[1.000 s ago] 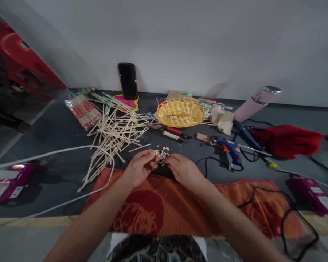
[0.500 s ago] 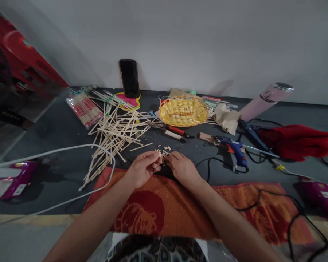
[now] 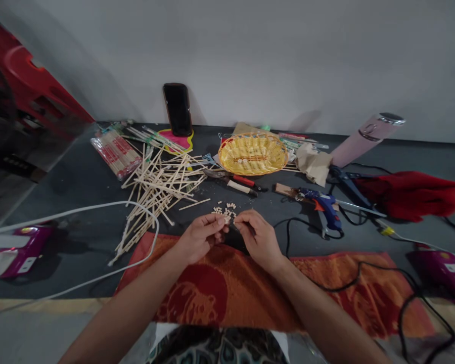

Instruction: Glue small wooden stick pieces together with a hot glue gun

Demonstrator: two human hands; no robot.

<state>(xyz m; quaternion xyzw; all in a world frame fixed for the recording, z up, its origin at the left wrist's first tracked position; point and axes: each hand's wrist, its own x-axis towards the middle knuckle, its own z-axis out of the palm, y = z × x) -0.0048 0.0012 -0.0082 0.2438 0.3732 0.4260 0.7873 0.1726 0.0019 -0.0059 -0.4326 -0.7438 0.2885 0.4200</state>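
Observation:
Small cut pieces of wooden stick [image 3: 227, 208] lie in a loose pile on the dark surface, just beyond my fingers. My left hand [image 3: 202, 235] is closed at the near left edge of the pile, pinching small pale stick pieces between thumb and fingers. My right hand [image 3: 257, 235] is at the pile's right side, thumb and forefinger pressed together; a tiny stick piece seems to be at their tips, though it is hard to make out. An orange towel [image 3: 258, 283] lies under both wrists.
Long wooden sticks [image 3: 159, 187] are heaped to the left. Pliers [image 3: 237, 184] and a yellow wicker basket [image 3: 231, 164] lie beyond the pile. A blue glue gun [image 3: 328, 207] with its black cord is on the right, near a pink flask [image 3: 358, 144]. A phone [image 3: 178, 108] leans on the wall.
My right hand has lifted and turned slightly, its thumb and forefinger now pinched at the pile's edge. My left hand stays nearly in place.

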